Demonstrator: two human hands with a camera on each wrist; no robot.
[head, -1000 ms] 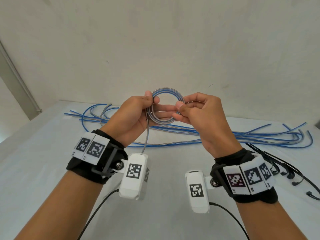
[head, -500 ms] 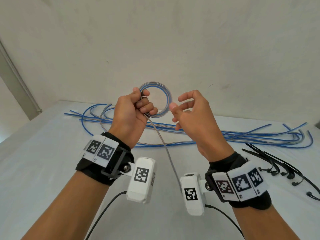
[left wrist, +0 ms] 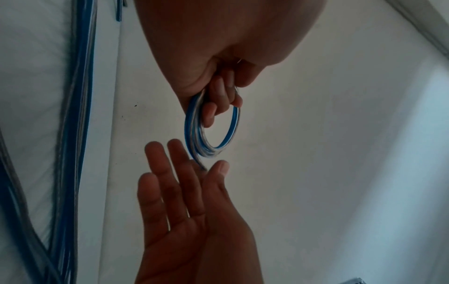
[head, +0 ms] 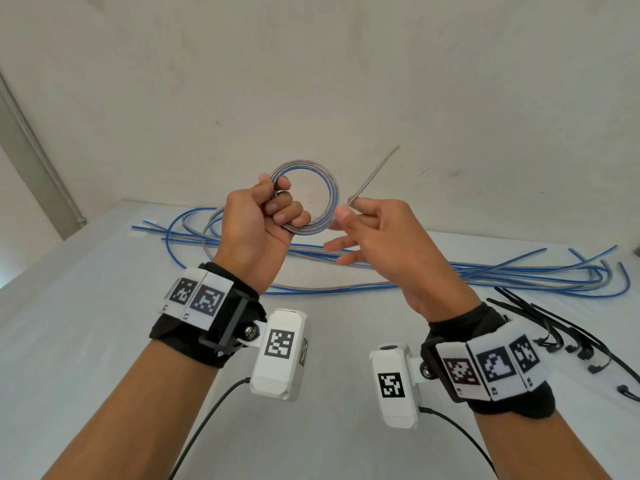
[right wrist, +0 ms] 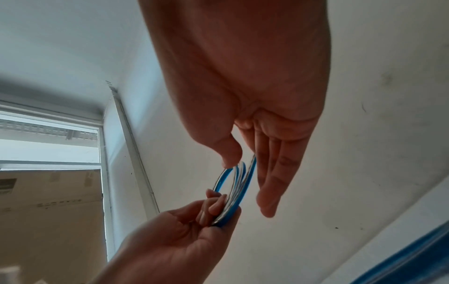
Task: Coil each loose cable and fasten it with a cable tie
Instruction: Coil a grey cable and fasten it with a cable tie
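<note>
A blue-and-grey cable is wound into a small coil [head: 311, 165], held up in the air above the table. My left hand [head: 273, 209] grips the coil's left side, fingers curled through the ring [left wrist: 230, 134]. The cable's loose tail [head: 375, 171] sticks up and to the right from the coil. My right hand [head: 349, 211] pinches that tail between thumb and index finger just right of the coil, the other fingers stretched out. In the right wrist view the thumb presses the cable [right wrist: 243, 184] against the fingers.
Several loose blue and grey cables [head: 485, 275] lie across the far part of the white table [head: 104, 341]. A bunch of black cable ties [head: 554, 327] lies at the right, by my right wrist. A plain wall stands close behind.
A second ago both hands held the coil with the tail hanging down. The right hand let go, took the tail and swung it up to the right. The left hand rose slightly.
</note>
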